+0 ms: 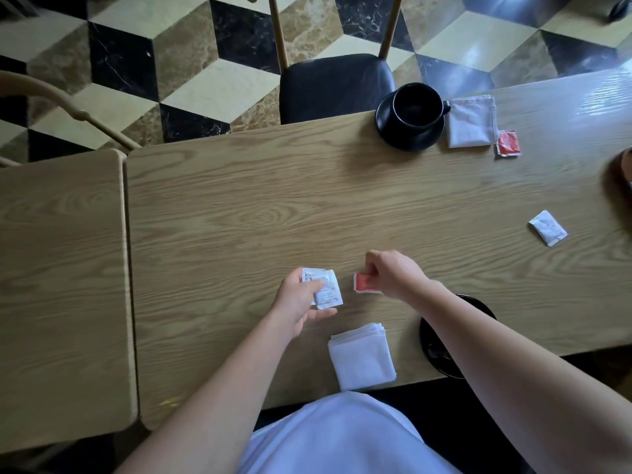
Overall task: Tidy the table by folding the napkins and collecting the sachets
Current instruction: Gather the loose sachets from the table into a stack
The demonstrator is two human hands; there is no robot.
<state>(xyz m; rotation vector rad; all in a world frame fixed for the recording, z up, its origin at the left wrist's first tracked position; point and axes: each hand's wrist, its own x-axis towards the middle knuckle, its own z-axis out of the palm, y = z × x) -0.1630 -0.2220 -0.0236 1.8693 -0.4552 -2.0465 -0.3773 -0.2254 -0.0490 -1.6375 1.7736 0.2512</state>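
A: Where do I stand?

B: My right hand [393,273] pinches the red sachet [362,283] at its right edge, low over the table [239,206]. My left hand [301,299] holds the white sachets [326,290], thumb on top.

A: What does the next move turn on?

B: The red one lies just right of the white pair, apart, so I'd carry it leftward. The folded napkin [362,359] sits nearer me.

We note pale oak-grain table [307,200], white printed sachets [325,289], red sachet [464,282], white folded napkin [362,359], black cup [416,103] on black saucer [407,136], our floor [171,56] cream, tan and black marble cubes.
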